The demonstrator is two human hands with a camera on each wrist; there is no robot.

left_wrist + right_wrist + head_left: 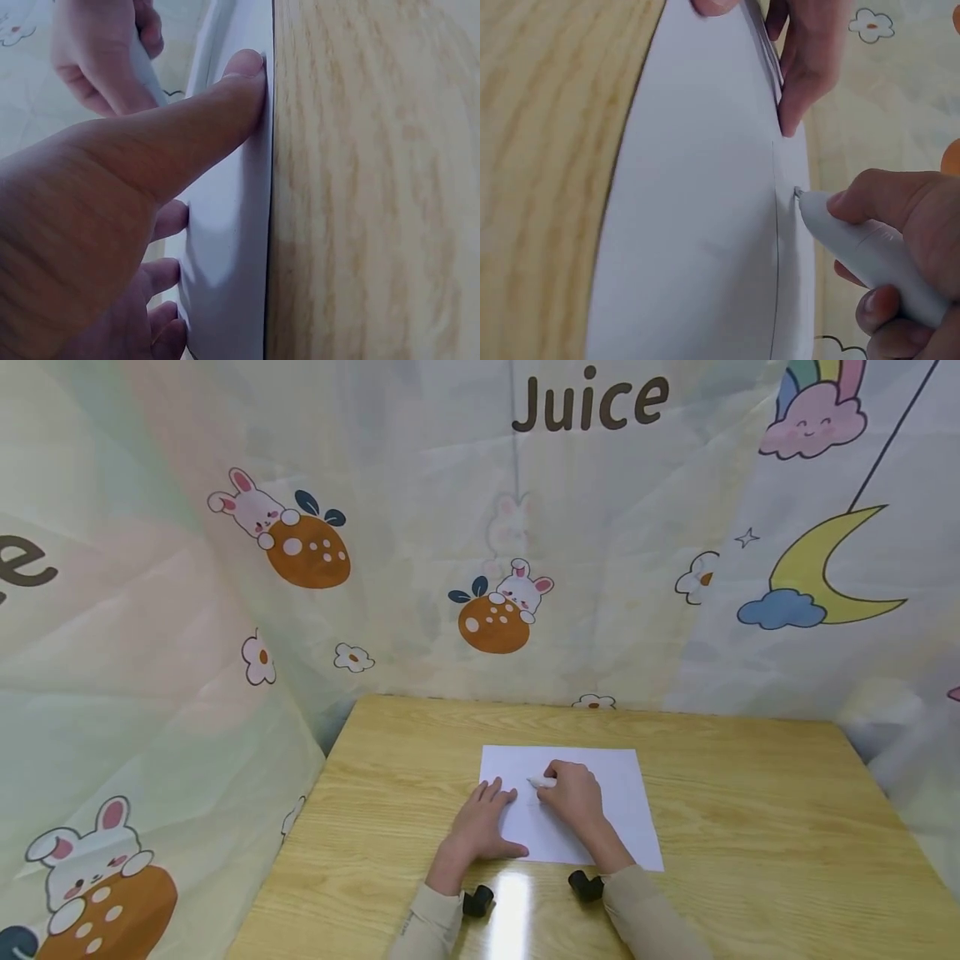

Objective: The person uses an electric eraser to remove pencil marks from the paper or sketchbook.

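Note:
A white sheet of paper [615,810] lies flat on the wooden table. My right hand [576,793] grips a thick white pen [870,251] with a small metal tip, and the tip meets the paper near its upper middle. Beside the tip, a thin dark line [777,247] runs along the sheet; whether it is drawn or cut I cannot tell. On the sheet's left side my left hand [483,822] rests with spread fingers, its thumb [244,75] pressing near the front edge.
The wooden table [750,818] extends around the sheet. A printed cloth [405,568] with rabbits and flowers hangs behind the table and along its left side. Two small black pieces [587,887] sit by the wrists.

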